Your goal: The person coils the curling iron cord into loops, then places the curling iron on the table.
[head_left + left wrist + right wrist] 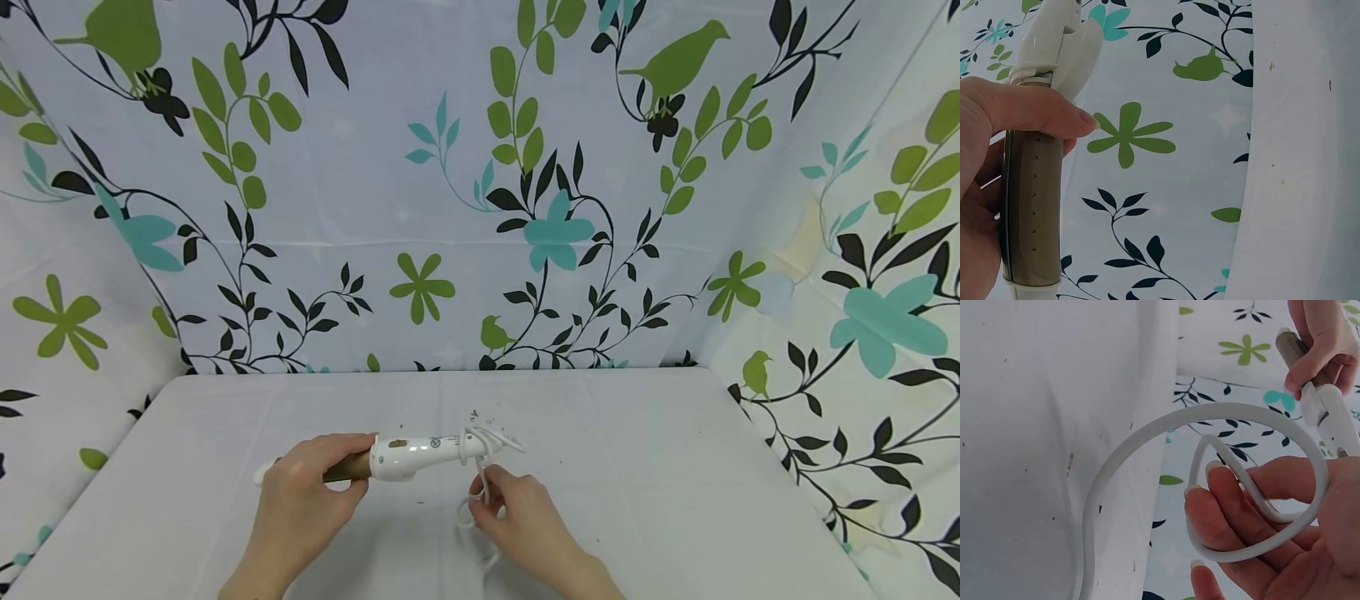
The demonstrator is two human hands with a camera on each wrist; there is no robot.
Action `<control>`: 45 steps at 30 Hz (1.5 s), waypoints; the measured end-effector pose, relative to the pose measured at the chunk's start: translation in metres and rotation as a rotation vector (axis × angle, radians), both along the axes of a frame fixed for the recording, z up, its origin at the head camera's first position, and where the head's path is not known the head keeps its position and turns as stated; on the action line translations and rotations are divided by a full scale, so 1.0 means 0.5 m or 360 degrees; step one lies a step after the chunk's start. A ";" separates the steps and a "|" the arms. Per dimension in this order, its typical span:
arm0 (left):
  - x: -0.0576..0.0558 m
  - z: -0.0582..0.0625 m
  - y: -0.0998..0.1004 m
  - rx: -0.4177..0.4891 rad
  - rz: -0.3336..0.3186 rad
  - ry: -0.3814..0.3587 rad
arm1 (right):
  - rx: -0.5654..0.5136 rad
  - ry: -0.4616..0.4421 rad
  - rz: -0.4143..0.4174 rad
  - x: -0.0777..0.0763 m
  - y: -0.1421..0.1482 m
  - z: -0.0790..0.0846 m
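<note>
White cord [1210, 412] wrapping, seemingly, around the styler [408, 457]
Left grip [309, 485] clamps styler, right grip [527, 515] cord; another loop probably needed next.

appliance [422, 457] above table [645, 475], cord [1213, 411] right, curtain [360, 175] behind

On the white table [660, 475], we have our widest passage to the right of the right hand [525, 517], as far as the patterned cloth [337, 208] that rises at the back and along both sides. Another stretch lies left of the left hand [307, 483]. Between them, the white-and-brown appliance [427, 451] bars our way across. Nearer us there is a gap, but the white cord [1210, 411] crosses it, looped about the right hand (easy for us to snag). Behind the appliance, we find level tabletop with small specks [474, 415].
</note>
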State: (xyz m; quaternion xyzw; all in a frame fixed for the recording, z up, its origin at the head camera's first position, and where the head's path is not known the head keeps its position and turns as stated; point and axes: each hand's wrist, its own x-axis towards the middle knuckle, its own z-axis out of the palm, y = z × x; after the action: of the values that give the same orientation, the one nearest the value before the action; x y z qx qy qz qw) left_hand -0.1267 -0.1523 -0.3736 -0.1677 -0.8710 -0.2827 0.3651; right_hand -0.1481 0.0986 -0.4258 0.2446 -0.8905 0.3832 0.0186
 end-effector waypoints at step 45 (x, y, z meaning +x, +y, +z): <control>-0.004 -0.017 0.012 -0.0120 0.0133 -0.0232 | 0.0739 0.0754 0.0316 0.045 -0.008 0.024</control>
State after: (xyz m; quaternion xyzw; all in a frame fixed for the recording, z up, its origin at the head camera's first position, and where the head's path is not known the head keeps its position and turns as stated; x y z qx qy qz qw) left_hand -0.1289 -0.1464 -0.3819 -0.1236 -0.9115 -0.2457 0.3058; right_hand -0.1257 0.0947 -0.4141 0.4100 -0.8967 0.1029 0.1314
